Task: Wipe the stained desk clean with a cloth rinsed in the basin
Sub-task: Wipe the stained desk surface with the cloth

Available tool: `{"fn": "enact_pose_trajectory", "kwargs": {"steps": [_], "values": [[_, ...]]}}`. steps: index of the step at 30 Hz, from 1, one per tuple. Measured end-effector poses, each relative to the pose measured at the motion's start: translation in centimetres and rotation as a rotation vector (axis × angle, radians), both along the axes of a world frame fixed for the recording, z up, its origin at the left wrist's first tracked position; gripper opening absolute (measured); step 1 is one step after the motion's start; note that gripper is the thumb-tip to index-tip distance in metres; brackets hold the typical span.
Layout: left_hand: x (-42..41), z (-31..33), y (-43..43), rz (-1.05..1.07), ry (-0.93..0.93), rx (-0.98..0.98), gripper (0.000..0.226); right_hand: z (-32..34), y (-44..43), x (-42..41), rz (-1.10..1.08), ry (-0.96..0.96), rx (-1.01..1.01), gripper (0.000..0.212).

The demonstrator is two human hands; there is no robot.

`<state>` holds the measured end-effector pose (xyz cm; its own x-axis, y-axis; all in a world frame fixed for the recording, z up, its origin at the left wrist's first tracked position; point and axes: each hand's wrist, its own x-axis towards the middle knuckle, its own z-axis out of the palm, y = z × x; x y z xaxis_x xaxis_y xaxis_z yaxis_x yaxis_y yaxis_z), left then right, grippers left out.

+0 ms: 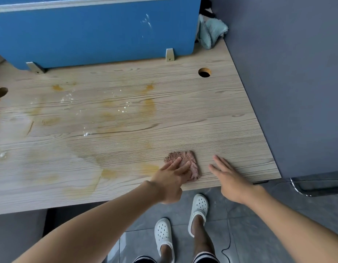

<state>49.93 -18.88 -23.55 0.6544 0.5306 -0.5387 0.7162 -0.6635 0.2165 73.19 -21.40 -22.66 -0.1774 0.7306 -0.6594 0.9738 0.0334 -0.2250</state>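
Fingers (175, 162) of left hand (169, 180): straight, pressing pink cloth (189, 157) on desk (211, 114). At cloth's 3 o'clock, right hand (229, 177): fingers spread, possibly touching desk. Toward 10 o'clock: orange stains (149, 109).

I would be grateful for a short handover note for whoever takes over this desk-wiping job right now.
Left hand: fingers laid straight on the pinkish cloth, pressing it onto the desk near the front edge.
Right hand: open, fingers spread, just right of the cloth, holding nothing; contact with the desk is unclear.
Done: the right part of the desk looks free of stains.
Left: yellow-orange stains and white specks cover the middle and left of the desk.
The basin is not in view.
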Motion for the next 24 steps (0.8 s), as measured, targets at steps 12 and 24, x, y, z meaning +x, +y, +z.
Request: {"fn": "enact_pose_trajectory", "kwargs": {"steps": [12,24], "values": [[1.5,-0.2,-2.1,0.135,-0.039,-0.018,0.072,2.0,0.9,-0.7,0.195,-0.069,0.062,0.076],[-7.5,1.1,-8.3,0.944,0.022,0.056,0.052,-0.3,1.8,-4.4,0.841,0.029,0.135,0.084]]}}
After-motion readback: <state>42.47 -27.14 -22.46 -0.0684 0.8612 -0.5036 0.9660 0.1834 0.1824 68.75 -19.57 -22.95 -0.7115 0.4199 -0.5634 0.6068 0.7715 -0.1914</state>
